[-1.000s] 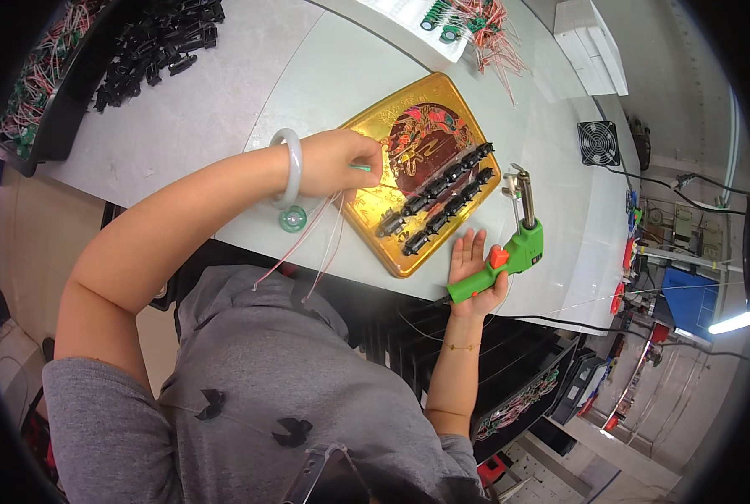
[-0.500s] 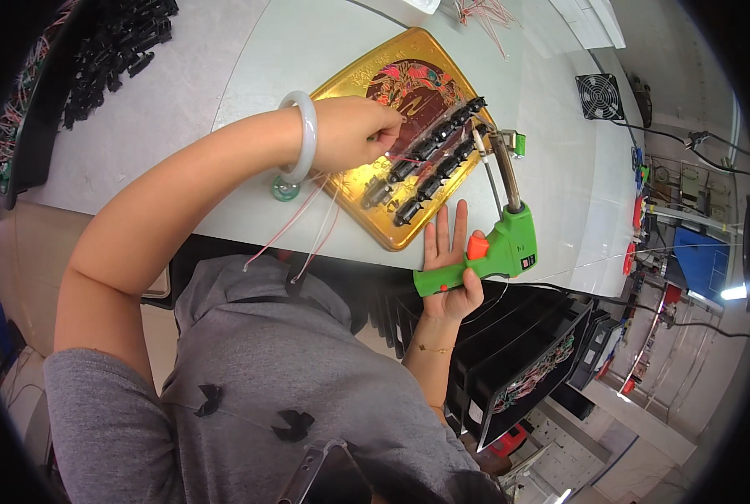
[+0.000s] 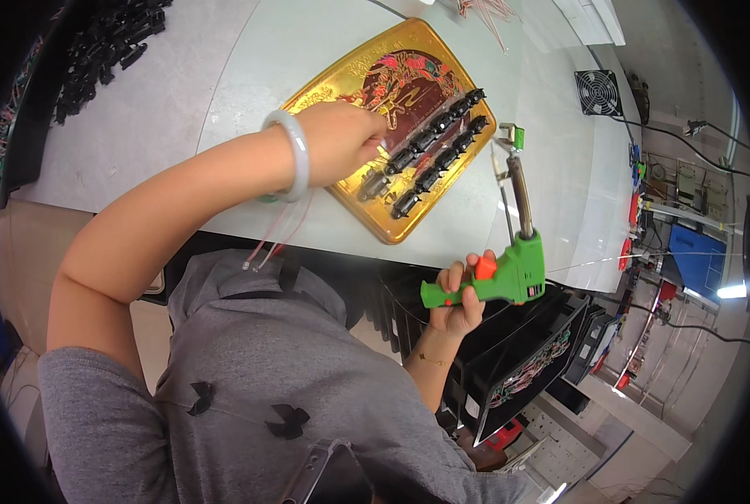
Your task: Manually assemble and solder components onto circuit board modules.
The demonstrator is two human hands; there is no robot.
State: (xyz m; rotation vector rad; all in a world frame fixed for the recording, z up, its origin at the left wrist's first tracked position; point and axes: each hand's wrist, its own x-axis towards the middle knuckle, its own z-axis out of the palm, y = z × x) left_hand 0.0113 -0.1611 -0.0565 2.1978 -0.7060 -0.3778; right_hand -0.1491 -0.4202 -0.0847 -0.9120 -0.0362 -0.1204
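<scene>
Left hand (image 3: 341, 143), curled, sits over the near left side of the gold tin (image 3: 350, 76), thumb and forefinger drawn together; the fingertips are partly hidden, so I cannot tell what they pinch. Pink and white wires (image 3: 278, 231) hang below that wrist across the front edge of the table (image 3: 249, 118), their pale end plugs over the person's lap. A pale bangle (image 3: 298, 160) rings the same wrist.

Right hand (image 3: 459, 298) has its fingers wrapped around the handle of a green solder gun (image 3: 513, 273), close to the orange trigger (image 3: 485, 269). The gun's metal tube points up and away, with its thin tip just beside the tin's right edge and apart from it. Near the tube's end is a small green and metal piece (image 3: 518, 137); whether the two touch is unclear from this angle.

Gold, with a dark red decorated middle, the tin lies on the table, turned at a slant. Two slanting rows of black parts (image 3: 430, 178) lie across its right half.

At the far left, more black parts form a pile (image 3: 110, 55) beside a black bin (image 3: 24, 155). A square fan (image 3: 597, 92) stands at the far right.
</scene>
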